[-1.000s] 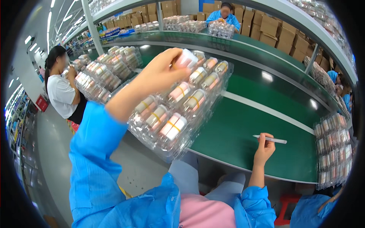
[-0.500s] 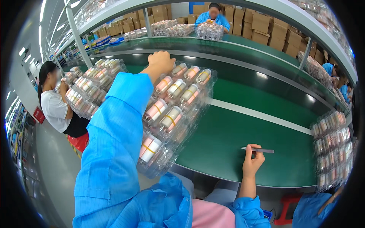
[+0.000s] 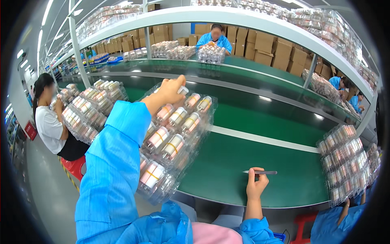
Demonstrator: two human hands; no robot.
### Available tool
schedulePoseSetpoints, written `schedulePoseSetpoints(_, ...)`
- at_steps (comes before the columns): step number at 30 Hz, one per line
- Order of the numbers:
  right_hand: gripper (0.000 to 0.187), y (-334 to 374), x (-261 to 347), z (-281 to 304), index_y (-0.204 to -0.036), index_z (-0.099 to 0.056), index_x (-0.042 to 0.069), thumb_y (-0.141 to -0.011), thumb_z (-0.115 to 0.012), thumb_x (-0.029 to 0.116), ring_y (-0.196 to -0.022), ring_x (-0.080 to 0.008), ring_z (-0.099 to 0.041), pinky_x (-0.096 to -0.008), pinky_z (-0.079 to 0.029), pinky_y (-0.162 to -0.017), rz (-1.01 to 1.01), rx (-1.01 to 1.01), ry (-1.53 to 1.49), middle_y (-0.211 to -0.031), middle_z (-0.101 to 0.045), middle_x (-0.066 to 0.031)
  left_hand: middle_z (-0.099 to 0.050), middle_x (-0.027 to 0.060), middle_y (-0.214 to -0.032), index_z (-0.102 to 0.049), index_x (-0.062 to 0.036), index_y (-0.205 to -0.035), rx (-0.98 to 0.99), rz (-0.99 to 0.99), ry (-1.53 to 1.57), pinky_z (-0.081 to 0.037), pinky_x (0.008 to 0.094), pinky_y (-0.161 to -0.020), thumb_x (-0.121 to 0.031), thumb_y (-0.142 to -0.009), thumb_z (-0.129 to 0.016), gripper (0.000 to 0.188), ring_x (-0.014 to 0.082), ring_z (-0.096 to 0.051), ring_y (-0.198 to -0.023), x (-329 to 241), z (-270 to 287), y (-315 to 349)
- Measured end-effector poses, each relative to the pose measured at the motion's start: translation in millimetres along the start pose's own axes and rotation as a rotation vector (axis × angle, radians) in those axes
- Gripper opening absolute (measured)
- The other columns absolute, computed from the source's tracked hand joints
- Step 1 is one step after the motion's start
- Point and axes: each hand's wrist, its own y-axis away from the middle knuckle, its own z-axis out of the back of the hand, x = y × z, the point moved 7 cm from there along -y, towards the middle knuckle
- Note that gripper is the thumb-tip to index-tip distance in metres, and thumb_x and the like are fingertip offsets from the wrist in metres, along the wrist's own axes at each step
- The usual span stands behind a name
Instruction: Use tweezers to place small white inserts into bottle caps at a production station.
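My left hand (image 3: pixel 168 92) reaches over the far end of a stack of clear plastic trays (image 3: pixel 185 151). Its fingers are bent closed around the top of a small white-and-pink cylinder (image 3: pixel 183 90), mostly hidden beneath them; whether it is lifted from its pocket I cannot tell. Similar cylinders with yellow bands, such as a banded cylinder (image 3: pixel 174 147), lie in the top tray's pockets. Above the green table, to the right of the trays, my right hand (image 3: pixel 256 187) pinches grey metal tweezers (image 3: pixel 267 173), their fine tip pointing left.
The green table (image 3: pixel 243 166) has a white stripe (image 3: pixel 260 138) across it. More filled trays (image 3: pixel 345 162) stand at its right end, others (image 3: pixel 87 114) at the left by a seated person (image 3: pixel 48 118). A grey shelf frame (image 3: pixel 243 16) spans overhead; another person (image 3: pixel 214 40) works across the line.
The whole view has shifted, with the trays lower and further left in it. My left hand has moved rightward over the tray onto a cylinder. My right hand still holds the tweezers.
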Motion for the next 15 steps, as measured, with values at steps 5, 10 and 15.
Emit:
schedulePoseSetpoints(5,0.013,3.1,-7.2,-0.1,-0.079,-0.062,-0.001,-0.084,-0.063,0.011,-0.062,-0.0129,-0.057,-0.0246,-0.044,-0.058,-0.033,0.001,-0.063,-0.067,-0.061,-0.006,-0.063,0.0077,-0.092,-0.052,-0.0027,-0.113,-0.248,0.227,0.698,-0.05,0.0347,-0.077,-0.02,-0.08,-0.067,0.041,0.0196,-0.063,-0.082,-9.4,79.8,28.8)
schedulePoseSetpoints(10,0.015,10.0,-22.7,10.0,-0.09,-0.06,-0.002,-0.091,-0.058,0.013,-0.069,-0.0101,-0.057,-0.0228,-0.044,-0.059,-0.13,-0.053,-0.318,-0.081,-0.061,-0.0059,-0.056,0.0124,-0.11,-0.048,0.0009,-0.119,-0.07,0.138,1.667,-0.053,0.0438,-0.084,-0.024,-0.087,-0.058,0.042,0.0251,-0.061,-0.092,-126.3,132.2,137.1)
schedulePoseSetpoints(15,0.02,28.7,21.1,1.2,-0.097,-0.058,-0.001,-0.093,-0.055,0.018,-0.076,-0.0136,-0.062,-0.0243,-0.05,-0.066,-0.333,0.006,-0.525,-0.087,-0.061,-0.0079,-0.053,0.0125,-0.099,-0.044,-0.0011,-0.114,0.065,0.241,1.915,-0.054,0.0373,-0.073,-0.02,-0.08,-0.067,0.046,0.0226,-0.06,-0.086,-225.2,73.9,249.0)
